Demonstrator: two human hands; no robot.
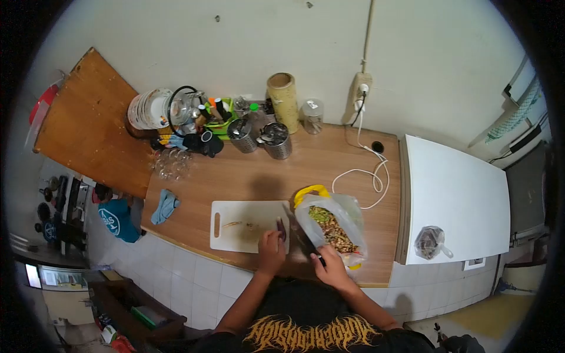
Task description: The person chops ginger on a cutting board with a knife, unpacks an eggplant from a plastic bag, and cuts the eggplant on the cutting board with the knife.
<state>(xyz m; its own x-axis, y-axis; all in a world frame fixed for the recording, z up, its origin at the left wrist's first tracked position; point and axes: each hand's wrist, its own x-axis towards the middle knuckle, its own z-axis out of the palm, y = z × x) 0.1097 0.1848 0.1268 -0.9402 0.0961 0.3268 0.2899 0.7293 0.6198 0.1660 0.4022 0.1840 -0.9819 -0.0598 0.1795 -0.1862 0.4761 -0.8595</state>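
Observation:
My left hand (272, 252) is closed around a small, dark purple, elongated vegetable (282, 228), whose exact kind I cannot make out. It is held over the right end of a white cutting board (235, 242). A few pale scraps (233, 223) lie on the board. In my right hand (332, 267) is a kitchen knife (302, 234) with a black handle, its blade slanting up and left between the board and a plastic bag (351, 210). That bag stands wide at the mouth and holds chopped green and brown pieces (335, 232).
Along the wall stand metal cutlery holders (276, 141), a tall yellowish cylinder (283, 103), a clear jar (312, 116) and stacked dishes (154, 110). A blue cloth (165, 206) lies left; a white cable (375, 176) lies right. Behind at left is a person in a teal shirt (120, 220).

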